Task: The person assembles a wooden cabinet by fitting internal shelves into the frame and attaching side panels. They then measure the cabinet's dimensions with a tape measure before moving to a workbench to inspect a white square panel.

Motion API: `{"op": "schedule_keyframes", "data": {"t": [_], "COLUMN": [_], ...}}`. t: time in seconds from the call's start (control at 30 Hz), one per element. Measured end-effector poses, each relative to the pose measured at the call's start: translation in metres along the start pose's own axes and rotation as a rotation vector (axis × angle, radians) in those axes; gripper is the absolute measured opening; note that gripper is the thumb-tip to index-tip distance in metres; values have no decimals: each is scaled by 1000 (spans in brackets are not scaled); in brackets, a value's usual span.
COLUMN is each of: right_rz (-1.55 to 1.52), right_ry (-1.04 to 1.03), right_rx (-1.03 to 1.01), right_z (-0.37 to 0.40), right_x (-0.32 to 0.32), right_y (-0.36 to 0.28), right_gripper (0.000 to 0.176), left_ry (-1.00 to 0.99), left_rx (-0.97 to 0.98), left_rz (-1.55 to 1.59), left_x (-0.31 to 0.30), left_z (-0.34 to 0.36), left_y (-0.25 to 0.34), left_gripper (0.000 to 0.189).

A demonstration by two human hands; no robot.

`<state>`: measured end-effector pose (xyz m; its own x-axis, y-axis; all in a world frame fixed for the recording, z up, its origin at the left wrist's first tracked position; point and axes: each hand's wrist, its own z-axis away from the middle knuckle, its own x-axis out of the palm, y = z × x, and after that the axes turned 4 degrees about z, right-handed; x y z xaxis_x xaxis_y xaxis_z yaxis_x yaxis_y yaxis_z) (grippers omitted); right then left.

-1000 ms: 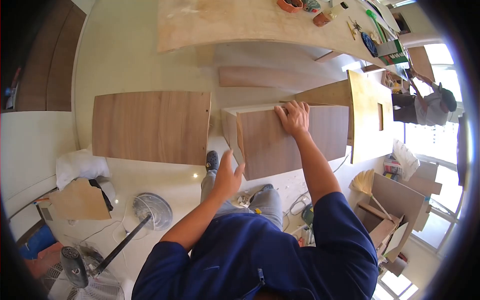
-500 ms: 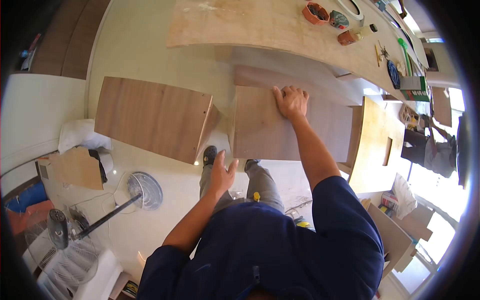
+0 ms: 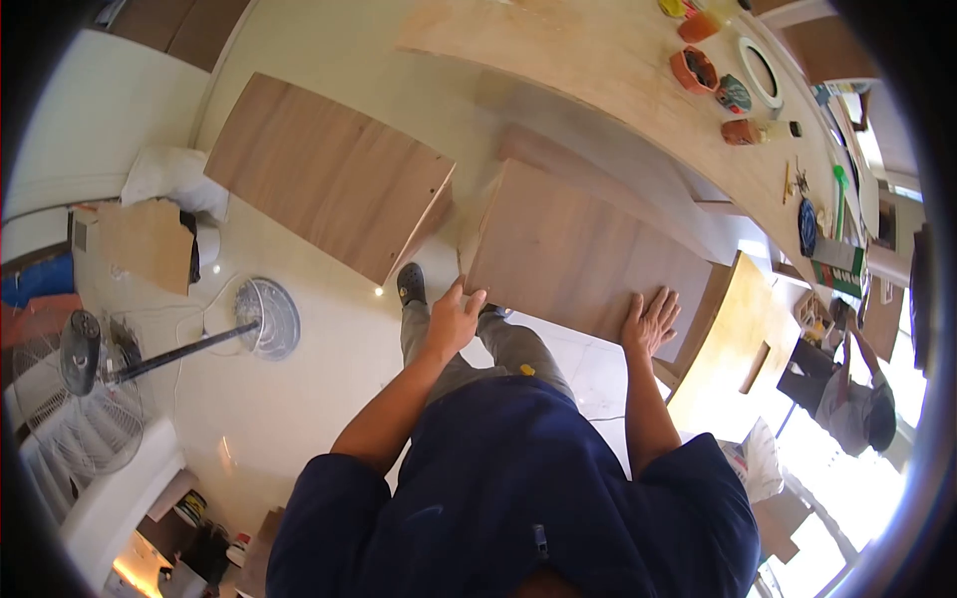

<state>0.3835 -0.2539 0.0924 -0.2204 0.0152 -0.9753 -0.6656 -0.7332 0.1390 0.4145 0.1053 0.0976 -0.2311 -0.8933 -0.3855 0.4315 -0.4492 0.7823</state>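
Observation:
In front of me is a brown wood-grain box (image 3: 578,254) with a flat top. My left hand (image 3: 456,317) is at its near left corner, thumb on the front edge and fingers round the side. Flat on the top near the right front edge lies my right hand (image 3: 651,319), its fingers stretched out. A second wood-grain box (image 3: 324,169) stands to the left, separated by a narrow gap, with small dark holes along its right edge.
A plywood workbench (image 3: 558,45) beyond the boxes carries an orange tub (image 3: 694,70), a bottle (image 3: 760,132) and tools. A light wooden panel (image 3: 733,344) stands at the right. At left are a stand fan (image 3: 75,399) and its round base (image 3: 267,319). Another person (image 3: 847,399) is at far right.
My right hand has moved from the far part of the box top to its near right edge. My left hand has come up to the near left corner. The view has turned.

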Motion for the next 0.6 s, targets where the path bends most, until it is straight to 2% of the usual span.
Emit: {"op": "schedule_keyframes", "data": {"t": [0.13, 0.2, 0.23, 0.3, 0.33, 0.37, 0.4, 0.43, 0.47, 0.5, 0.57, 0.6], "right_rz": [-27, -62, -114, -445, -605, -692, -781, -774, -810, -760, -885, -944], "right_ry": [16, 28, 96, 163, 206, -13, -228, -296, -469, -771, -683, -827], "right_rx": [-28, -28, -31, -231, -324, -294, -256, -368, -433, -493, -440, -226], "right_z": [-2, -1, 5, 22, 33, 50, 71, 90, 109, 119, 162, 174], "right_x": [6, 10, 0, -12, -21, -47, -69, -72, -80, -94, -52, -31], "right_y": [0, 2, -9, -35, -51, -80, -114, -143, -175, -212, -264, -287], "right_gripper": [77, 77, 66, 53, 47, 38, 29, 28, 30, 44, 64, 68], "left_ry": [18, 139, 190, 318, 435, 553, 652, 750, 801, 855, 862, 846], "left_rx": [128, 235, 283, 241, 314, 256, 110, 115, 243, 193, 140, 144], "left_rz": [-54, -43, -3, -52, -59, -14, -195, -234, -311, -406, -603, -638], "left_x": [-6, -25, -46, -117, -158, -200, -253, -300, -355, -398, -460, -477], "left_z": [6, 13, 12, 8, -5, -25, -48, -73, -113, -144, -199, -219], "left_y": [-13, -23, -32, -21, -41, -58, -78, -80, -119, -125, -127, -127], "left_gripper": [57, 50, 45, 35, 27, 23, 23, 24, 35, 49, 72, 77]}}
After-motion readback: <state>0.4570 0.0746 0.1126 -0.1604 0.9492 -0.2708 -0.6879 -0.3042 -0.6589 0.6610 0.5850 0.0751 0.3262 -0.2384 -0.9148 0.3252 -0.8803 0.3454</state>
